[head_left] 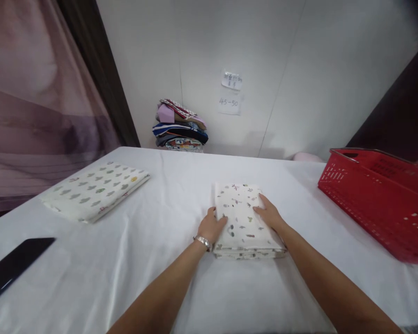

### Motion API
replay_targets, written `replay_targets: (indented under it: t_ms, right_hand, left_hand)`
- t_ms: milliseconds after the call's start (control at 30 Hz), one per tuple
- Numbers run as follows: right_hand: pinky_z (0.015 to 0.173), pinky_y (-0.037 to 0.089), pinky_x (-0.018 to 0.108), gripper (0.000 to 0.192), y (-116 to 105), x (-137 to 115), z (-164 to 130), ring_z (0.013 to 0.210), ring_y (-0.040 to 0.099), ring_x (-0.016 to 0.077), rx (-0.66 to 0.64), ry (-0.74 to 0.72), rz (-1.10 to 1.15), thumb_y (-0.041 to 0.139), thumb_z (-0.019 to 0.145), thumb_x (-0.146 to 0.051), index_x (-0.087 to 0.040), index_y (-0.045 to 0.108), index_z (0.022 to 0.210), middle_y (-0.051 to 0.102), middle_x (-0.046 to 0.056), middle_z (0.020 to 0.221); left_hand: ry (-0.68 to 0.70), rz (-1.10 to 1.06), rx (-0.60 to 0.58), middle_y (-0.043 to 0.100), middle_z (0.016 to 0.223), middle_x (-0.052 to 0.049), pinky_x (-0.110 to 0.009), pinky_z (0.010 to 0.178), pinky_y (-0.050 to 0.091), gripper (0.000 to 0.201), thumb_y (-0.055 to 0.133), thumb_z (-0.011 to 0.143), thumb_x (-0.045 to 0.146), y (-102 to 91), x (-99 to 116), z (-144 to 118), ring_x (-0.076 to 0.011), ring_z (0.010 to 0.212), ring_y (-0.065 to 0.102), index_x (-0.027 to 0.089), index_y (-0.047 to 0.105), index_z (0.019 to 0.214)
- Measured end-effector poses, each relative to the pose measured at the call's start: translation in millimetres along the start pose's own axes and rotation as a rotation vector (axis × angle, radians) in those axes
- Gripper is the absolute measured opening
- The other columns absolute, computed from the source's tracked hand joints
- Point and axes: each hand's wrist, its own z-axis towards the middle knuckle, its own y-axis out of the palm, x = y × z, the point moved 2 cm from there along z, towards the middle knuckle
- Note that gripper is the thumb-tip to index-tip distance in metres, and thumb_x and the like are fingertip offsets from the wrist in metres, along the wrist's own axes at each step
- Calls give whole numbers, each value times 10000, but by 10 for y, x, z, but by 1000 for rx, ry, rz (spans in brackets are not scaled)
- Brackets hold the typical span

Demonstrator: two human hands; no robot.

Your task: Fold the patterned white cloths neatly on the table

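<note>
A folded white cloth (242, 218) with small printed figures lies in front of me on the table, its layers showing at the near edge. My left hand (212, 226), with a silver bracelet at the wrist, grips its left edge, thumb on top and the other fingers down the side. On the opposite edge my right hand (269, 213) holds it the same way, thumb over the upper face. The tips of the fingers at the sides are partly hidden. Farther left lies another folded white cloth (97, 190) with a grey-green cloud-like print, apart from both hands.
A white sheet covers the table (160, 278). On the right stands a red plastic basket (369, 204). A black flat object (17, 264) lies at the left edge. Behind the table, a pile of folded fabrics (181, 127) stands near the wall, which bears paper notes (230, 103).
</note>
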Motion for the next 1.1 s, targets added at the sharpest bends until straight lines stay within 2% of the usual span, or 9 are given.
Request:
replay_targets:
  t_ms: [100, 167, 367, 500, 633, 733, 833, 1000, 1100]
  right_hand:
    - [990, 357, 362, 651, 81, -154, 134, 1223, 407, 241, -45, -106, 129, 555, 735, -426, -257, 374, 1336, 409, 37, 1366]
    - [991, 352, 348, 640, 124, -252, 255, 1225, 402, 236, -88, -154, 131, 564, 735, -417, -256, 388, 1329, 406, 32, 1369]
    - [977, 344, 362, 615, 189, -317, 477, 1197, 426, 253, -226, -147, -235, 486, 803, -426, -221, 337, 1363, 407, 78, 1366]
    - [967, 337, 395, 538, 150, -359, 345, 1211, 400, 276, -183, -219, -458, 395, 857, -400, -199, 343, 1353, 428, 114, 1341]
    - [1043, 240, 400, 521, 243, -699, 104, 1314, 236, 264, -149, -488, -504, 388, 861, -368, -156, 368, 1336, 309, 118, 1420]
    - [1070, 197, 385, 563, 446, -1051, 14, 1344, 162, 240, -261, -602, -444, 342, 876, -420, -133, 329, 1360, 234, 115, 1454]
    - [1073, 172, 411, 584, 662, -1257, 101, 1354, 121, 227, -350, -647, -441, 286, 890, -462, -163, 265, 1391, 178, 88, 1474]
    - [1071, 89, 467, 571, 842, -1090, 473, 1356, 96, 229, -318, -510, -603, 226, 902, -489, -204, 251, 1396, 181, 54, 1477]
    - [1072, 84, 450, 574, 887, -978, 576, 1359, 76, 211, -313, -504, -622, 204, 902, -505, -219, 241, 1398, 165, 39, 1482]
  left_hand:
    - [-38, -134, 15, 657, 964, -87, -297, 702, 443, 594, 564, 739, 423, -79, -70, -90, -220, 822, 623, 180, 380, 1249]
    - [-48, -189, 45, 663, 931, -82, -296, 691, 448, 626, 577, 731, 460, -120, -115, -110, -217, 804, 627, 178, 373, 1252]
    - [-44, -149, 96, 660, 785, -78, -316, 666, 445, 649, 484, 764, 574, -156, -180, -29, -230, 741, 625, 143, 401, 1243]
    - [-23, -104, 98, 658, 772, -72, -310, 667, 441, 665, 464, 775, 575, -153, -189, -7, -233, 751, 624, 141, 364, 1269]
    - [-11, -70, 105, 663, 831, -84, -302, 701, 437, 684, 495, 765, 556, -138, -200, 6, -244, 828, 620, 140, 343, 1286]
    - [-10, -61, 110, 665, 864, -87, -295, 712, 431, 662, 511, 763, 541, -119, -202, 16, -246, 862, 617, 154, 355, 1277]
    - [-12, -44, 125, 663, 864, -87, -289, 707, 425, 645, 524, 761, 523, -112, -193, 9, -243, 859, 616, 154, 368, 1267]
    - [-1, -26, 119, 659, 826, -77, -283, 662, 421, 632, 524, 758, 519, -110, -176, -15, -235, 806, 616, 157, 379, 1255]
    - [11, -4, 123, 658, 848, -86, -288, 659, 419, 636, 524, 759, 516, -94, -184, -12, -236, 805, 615, 158, 372, 1262]
